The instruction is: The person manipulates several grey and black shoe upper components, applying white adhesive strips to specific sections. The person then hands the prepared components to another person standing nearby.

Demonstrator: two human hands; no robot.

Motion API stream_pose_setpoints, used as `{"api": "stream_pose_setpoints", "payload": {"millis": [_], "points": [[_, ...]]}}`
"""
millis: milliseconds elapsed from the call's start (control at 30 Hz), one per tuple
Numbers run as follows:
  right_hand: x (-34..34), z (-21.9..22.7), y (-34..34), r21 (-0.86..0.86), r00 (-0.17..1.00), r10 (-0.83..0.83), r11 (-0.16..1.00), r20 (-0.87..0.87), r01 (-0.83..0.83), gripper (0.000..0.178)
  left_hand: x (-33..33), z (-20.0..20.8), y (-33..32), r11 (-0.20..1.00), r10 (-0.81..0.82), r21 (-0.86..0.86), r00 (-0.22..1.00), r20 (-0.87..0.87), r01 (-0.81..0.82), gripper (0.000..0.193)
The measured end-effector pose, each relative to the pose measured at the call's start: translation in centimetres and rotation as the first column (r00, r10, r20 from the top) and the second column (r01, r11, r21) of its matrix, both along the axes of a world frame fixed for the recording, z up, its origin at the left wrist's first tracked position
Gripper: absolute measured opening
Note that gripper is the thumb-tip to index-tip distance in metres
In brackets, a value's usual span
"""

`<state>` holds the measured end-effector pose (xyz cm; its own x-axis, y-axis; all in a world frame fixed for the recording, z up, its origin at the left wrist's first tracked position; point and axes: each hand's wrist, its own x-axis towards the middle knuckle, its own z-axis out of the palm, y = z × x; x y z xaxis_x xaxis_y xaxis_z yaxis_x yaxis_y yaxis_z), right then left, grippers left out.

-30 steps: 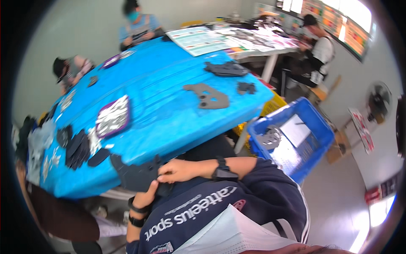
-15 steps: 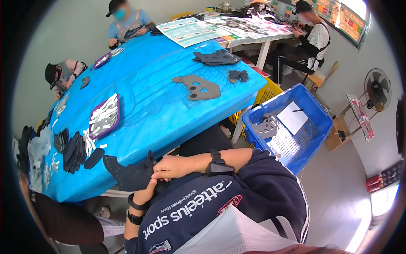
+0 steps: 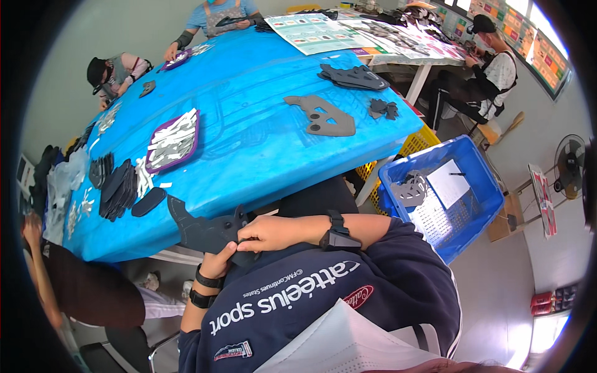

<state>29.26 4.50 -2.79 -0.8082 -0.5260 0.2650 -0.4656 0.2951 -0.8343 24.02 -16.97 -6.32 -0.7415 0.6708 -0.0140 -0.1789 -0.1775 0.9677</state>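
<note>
Blue-covered desk fills the mid of the view, w/ white desk behind at far R, poster lying across where they meet. Co-worker sits at far L edge, another person at far side, head out of view; third person sits by white desk.

Dk pc is at desk's nr edge, above wearer's lap, flared end pointing L; can't tell if it touches the cover. L hand has its grip on the pc's nr edge, thumb on top, fingers mostly hidden underneath. R hand is just beside, its grip pinching same edge, fingertips next to L thumb. Watch on R wrist, 2 dk bands on L.

On desk, L of dk pc: oval, then dk stack & smaller stack. Purple tray behind oval, heaped w/ white strips; loose ones beside it. Toward R: grey cutout, small dk bits, dk pile behind.

Blue crate stands R of desk: paper w/ pen, grey pcs inside. Yellow crate just behind it; fan by R wall.
</note>
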Motion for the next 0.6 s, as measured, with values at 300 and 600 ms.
{"api": "stream_pose_setpoints", "payload": {"millis": [300, 600], "points": [[-0.1, -0.1, -0.6, 0.071, 0.967, -0.074, 0.993, -0.242, 0.093, 0.031, -0.4, 3.0, -1.0, 0.967, -0.146, -0.238, 0.961, -0.234, 0.089, 0.028], [2.2, -0.3, -0.2, -0.105, 0.900, 0.091, 0.993, 0.426, -0.050, 0.038, 1.4, 2.4, 0.0, 0.929, -0.287, -0.366, 0.721, -0.630, 0.050, 0.020]]}}
